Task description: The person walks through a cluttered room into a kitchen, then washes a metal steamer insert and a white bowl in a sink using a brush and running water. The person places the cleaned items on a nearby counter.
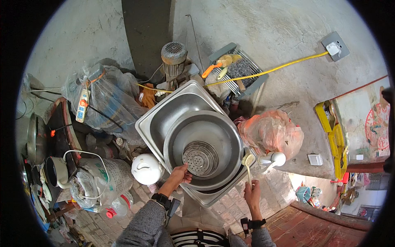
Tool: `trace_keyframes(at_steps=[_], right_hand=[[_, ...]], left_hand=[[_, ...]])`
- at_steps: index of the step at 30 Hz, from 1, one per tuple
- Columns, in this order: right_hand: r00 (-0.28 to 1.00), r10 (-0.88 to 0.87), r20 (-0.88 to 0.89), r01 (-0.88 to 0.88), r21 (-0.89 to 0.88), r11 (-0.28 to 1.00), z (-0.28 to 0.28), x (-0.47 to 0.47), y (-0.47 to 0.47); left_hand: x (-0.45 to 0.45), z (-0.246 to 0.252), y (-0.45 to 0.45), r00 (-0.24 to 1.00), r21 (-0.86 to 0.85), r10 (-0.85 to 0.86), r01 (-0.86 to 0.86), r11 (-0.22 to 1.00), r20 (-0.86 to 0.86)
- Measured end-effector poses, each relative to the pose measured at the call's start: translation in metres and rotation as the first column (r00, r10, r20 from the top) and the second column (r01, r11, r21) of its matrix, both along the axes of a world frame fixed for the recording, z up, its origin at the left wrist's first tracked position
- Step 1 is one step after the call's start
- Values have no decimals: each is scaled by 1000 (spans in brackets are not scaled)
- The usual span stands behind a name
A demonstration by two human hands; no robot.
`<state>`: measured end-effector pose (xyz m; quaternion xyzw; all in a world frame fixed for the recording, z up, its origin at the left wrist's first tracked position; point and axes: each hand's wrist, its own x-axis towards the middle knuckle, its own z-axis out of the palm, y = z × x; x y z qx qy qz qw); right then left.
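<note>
A round metal basin (203,120) with water in it rests on a stainless steel sink (166,105). Inside the basin, near its front left, lies a round perforated metal strainer (200,159). My left hand (180,176) is at the basin's front left rim, fingertips against the strainer's edge; whether they grip it or the rim is hard to tell. My right hand (252,193) holds a pale-handled scrub brush (248,160) upright by its handle, bristle head up, just right of the basin.
A white lidded container (146,169) stands left of the sink. Behind it are an electric motor (174,58) and a dish rack (262,81) with brushes and scouring material, crossed by a yellow cable (287,64). An orange plastic bag (268,131) and white jug (277,159) sit right.
</note>
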<state>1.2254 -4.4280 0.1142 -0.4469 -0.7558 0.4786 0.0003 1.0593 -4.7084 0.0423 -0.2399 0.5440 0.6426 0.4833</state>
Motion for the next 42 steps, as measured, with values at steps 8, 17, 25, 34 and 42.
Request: trace_keyframes(at_steps=[8,17,25,34,42], right_hand=[[778,618,-113,-573,277,772,6,-76,-41],[595,789,155,-801,201,564,-39,-110,-81],[551,834,29,-830,121,544,-33,-105,-89],[593,794,135,-801,205,563,-38,-98,-75],[656,731,190,-752,247,611,-35,-83,-71]], left_hand=[[-12,-19,19,998,-139,0,9,990,67],[-3,-24,8,998,-142,62,-63,988,-8],[2,-27,7,997,-135,25,-34,990,-74],[2,-24,4,993,-33,113,-114,993,-35],[8,-24,9,984,-73,111,-121,990,-137]])
